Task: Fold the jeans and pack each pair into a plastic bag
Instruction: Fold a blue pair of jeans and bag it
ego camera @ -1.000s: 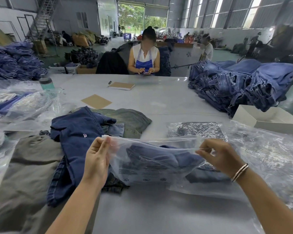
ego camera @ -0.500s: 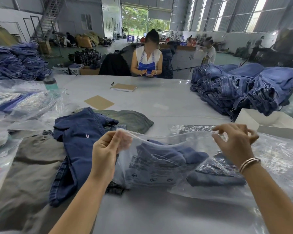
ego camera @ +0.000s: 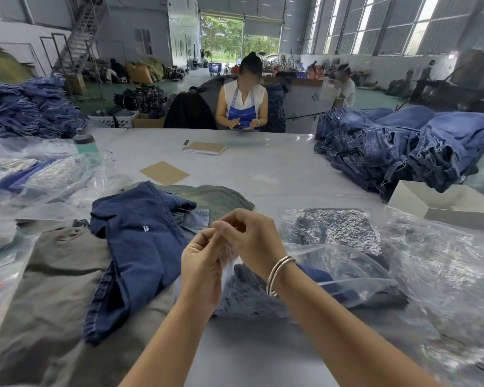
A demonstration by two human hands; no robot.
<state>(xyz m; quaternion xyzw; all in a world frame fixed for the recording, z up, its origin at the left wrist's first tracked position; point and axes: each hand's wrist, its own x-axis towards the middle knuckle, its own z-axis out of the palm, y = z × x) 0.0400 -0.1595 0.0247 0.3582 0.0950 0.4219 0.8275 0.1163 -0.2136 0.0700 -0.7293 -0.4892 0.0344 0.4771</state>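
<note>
A clear plastic bag with folded dark blue jeans inside lies on the table in front of me. My left hand pinches the bag's left top corner. My right hand, a bangle on its wrist, has come across and pinches the same edge right beside the left hand. To the left lies an unfolded dark blue pair on top of a grey pair, with an olive pair behind it.
Several filled bags and loose plastic lie to the right, near a white box. A tall heap of blue jeans sits at the far right. More bags at left. A person sits across the table.
My right hand has slid left along the bag's top edge, from the right corner to meet my left hand. The bag now sags down to the right.
</note>
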